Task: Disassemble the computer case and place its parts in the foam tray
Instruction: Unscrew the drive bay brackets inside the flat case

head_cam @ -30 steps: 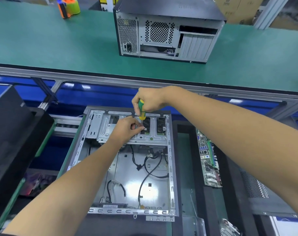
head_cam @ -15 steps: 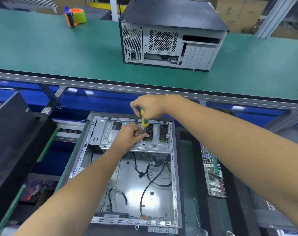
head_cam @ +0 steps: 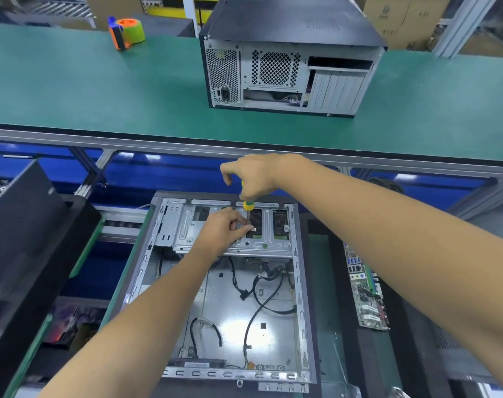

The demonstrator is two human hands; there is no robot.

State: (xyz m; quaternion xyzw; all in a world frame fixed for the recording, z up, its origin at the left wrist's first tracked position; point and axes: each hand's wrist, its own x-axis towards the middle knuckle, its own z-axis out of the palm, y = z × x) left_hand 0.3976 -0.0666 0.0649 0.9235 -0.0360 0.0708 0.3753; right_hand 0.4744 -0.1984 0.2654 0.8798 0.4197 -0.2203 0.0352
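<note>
An open computer case is laid flat in front of the person, with its side off and black cables seen on its shiny floor; a silver drive cage is seen at the far end of the case; a yellow and green screwdriver is gripped from above by the right hand, with the fingers curled round its handle, and it is held upright over the cage; the cage is touched by the left hand, and its fingertips are pinched together at the screwdriver's tip, but what is pinched is too small to be told; a green circuit board is laid just right of the case; a closed computer and a tape roll are set on the green bench beyond.
</note>
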